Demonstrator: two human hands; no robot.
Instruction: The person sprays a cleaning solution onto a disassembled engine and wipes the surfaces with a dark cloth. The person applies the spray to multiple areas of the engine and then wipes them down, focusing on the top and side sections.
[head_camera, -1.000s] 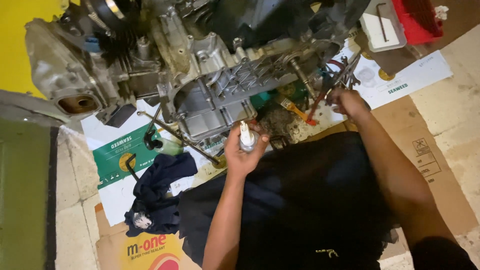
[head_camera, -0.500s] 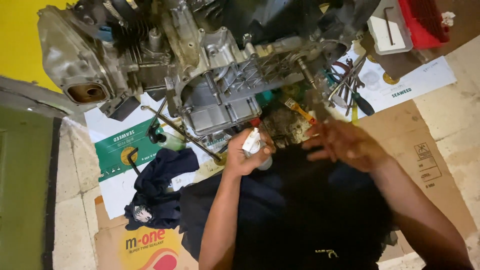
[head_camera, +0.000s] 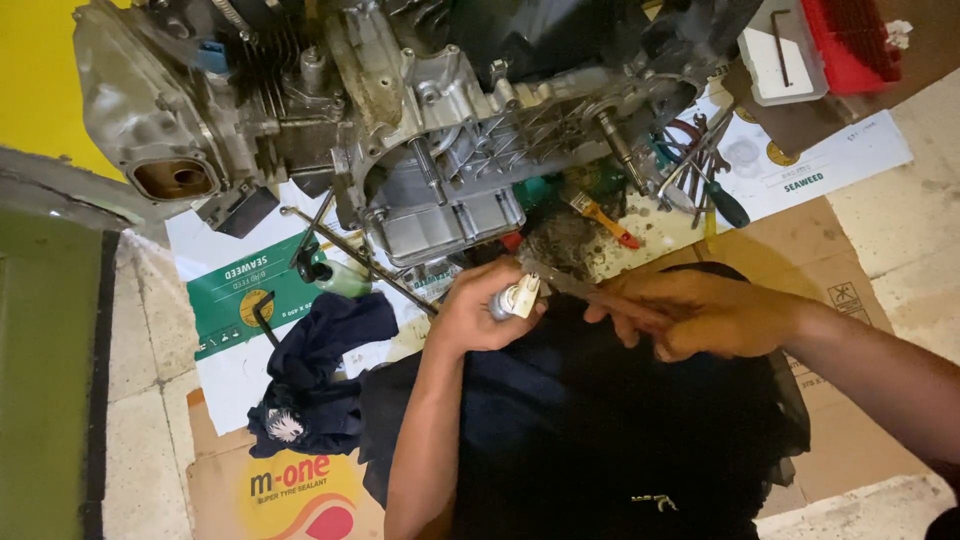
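Now the left hand (head_camera: 478, 318) is gripping a small white tube (head_camera: 516, 299), its tip poking past the curled fingers (head_camera: 500, 280) just below the engine (head_camera: 420, 130); the right hand (head_camera: 700, 312) is pinching a thin metal strip (head_camera: 562, 283) beside it.

Grey metal engine over green, white and brown sheets.
The engine (head_camera: 400, 130) is dull grey with a blue clip near its fins. The left hand (head_camera: 480, 315) grips a white-and-silver plug (head_camera: 515, 298). The rag (head_camera: 315, 370) is dark navy with a small white patch. The cardboard (head_camera: 290, 490) is tan with a yellow and red print. The paper sack (head_camera: 235, 300) is white and green. The box (head_camera: 850, 40) is red, the wall (head_camera: 40, 70) yellow, the brush (head_camera: 605, 218) orange-handled.
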